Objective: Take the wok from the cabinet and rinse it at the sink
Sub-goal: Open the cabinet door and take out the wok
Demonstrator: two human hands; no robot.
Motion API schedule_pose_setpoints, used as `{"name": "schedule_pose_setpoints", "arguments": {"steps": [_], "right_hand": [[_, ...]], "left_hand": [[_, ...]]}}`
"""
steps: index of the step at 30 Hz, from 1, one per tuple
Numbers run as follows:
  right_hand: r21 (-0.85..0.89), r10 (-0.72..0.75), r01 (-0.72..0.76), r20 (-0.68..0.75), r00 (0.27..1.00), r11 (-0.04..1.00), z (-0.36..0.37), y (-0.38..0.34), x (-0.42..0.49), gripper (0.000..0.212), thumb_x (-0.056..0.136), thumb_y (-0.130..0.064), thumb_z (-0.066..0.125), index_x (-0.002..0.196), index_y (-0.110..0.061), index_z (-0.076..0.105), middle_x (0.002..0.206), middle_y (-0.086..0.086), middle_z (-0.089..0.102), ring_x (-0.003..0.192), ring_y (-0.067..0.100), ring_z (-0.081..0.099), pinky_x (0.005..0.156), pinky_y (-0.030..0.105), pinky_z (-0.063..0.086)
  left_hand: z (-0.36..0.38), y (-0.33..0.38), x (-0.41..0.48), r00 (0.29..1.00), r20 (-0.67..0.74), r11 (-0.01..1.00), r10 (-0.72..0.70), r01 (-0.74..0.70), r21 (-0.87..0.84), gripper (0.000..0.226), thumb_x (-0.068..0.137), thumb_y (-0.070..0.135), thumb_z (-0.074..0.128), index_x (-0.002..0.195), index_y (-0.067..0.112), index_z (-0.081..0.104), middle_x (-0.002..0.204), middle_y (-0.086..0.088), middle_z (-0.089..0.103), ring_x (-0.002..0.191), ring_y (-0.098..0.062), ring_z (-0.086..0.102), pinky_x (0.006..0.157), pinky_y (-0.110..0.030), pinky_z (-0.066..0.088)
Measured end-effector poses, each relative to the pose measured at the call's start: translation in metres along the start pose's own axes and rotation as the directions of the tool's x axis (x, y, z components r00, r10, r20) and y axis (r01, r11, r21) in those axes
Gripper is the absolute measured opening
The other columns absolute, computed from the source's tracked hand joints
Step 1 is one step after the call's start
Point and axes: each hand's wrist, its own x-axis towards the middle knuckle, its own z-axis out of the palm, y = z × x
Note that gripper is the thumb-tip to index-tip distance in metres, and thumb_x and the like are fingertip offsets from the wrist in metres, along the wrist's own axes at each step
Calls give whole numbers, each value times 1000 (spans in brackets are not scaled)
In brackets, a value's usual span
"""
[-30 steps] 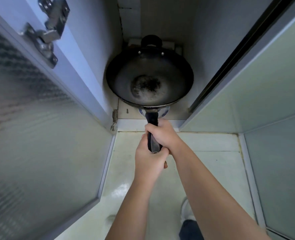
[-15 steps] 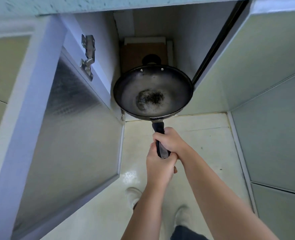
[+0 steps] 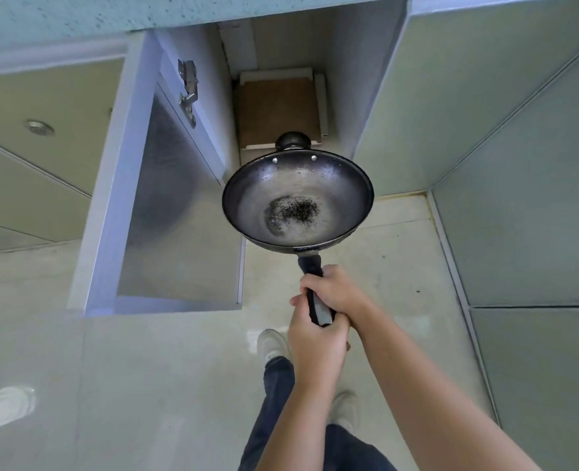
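A pale tiled floor [image 3: 145,385] fills the lower half of the view. A speckled counter [image 3: 77,15] runs along the top edge. Below it stands the cabinet [image 3: 349,79], open, with grey inner walls. Its door [image 3: 179,215] is swung out to the left and shows a dull metallic inner face.

The wok [image 3: 298,185] is in the air in front of the cabinet opening and above the floor. It is clear of the shelf and just right of the door's free edge. Its bowl faces up, and a dark speckled patch sits in its grey centre. Two rivets and a small black grip mark the far rim. The long black handle [image 3: 310,266] points back toward the person.

Both hands hold that handle. The right hand [image 3: 335,290] grips nearer the bowl, with its fingers wrapped tightly round the handle. The left hand [image 3: 315,345] grips the butt end just behind it, fingers also closed round the handle. The two hands touch.

A brown board [image 3: 277,110] lies at the back of the cabinet on a white base. Legs in dark jeans [image 3: 274,396] and two pale shoes [image 3: 272,343] show below the arms. A metal hinge [image 3: 187,93] sits on the door near its top.
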Motion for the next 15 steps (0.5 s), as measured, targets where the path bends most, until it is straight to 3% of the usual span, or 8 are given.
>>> {"name": "schedule_pose_setpoints", "arguments": {"steps": [5, 11, 13, 15], "right_hand": [[40, -12, 13, -21, 1000, 999, 6, 10, -49, 30, 79, 0, 51, 52, -9, 44, 50, 6, 54, 85, 43, 69, 64, 33, 45], [37, -33, 38, -124, 992, 999, 8, 11, -99, 25, 77, -3, 53, 53, -8, 48, 63, 16, 54, 94, 52, 61, 67, 38, 45], [68, -28, 38, -149, 988, 997, 6, 9, -121, 23, 78, -3, 52, 56, -7, 48, 64, 17, 55, 88, 47, 66, 64, 35, 46], [117, -37, 58, -170, 985, 991, 6, 4, -147, 21, 81, -1, 51, 61, -5, 47, 61, 14, 56, 71, 33, 71, 57, 27, 49]], "left_hand": [[-13, -5, -43, 1000, 30, 1000, 4, -5, 19, 20, 74, -2, 58, 89, 12, 58, 64, 1, 57, 45, -13, 51, 40, -21, 43], [-31, 2, -88, 991, 128, 999, 27, -32, 33, 24, 74, 0, 58, 94, 13, 59, 67, -1, 56, 41, -10, 48, 38, -21, 42], [-38, 8, -105, 984, 172, 998, 43, -50, 37, 24, 73, 0, 57, 93, 14, 59, 67, 0, 56, 39, -7, 46, 39, -20, 41], [-46, 14, -125, 972, 226, 996, 63, -75, 45, 25, 74, 1, 57, 93, 16, 60, 67, 2, 58, 40, -7, 48, 39, -19, 41]]}}
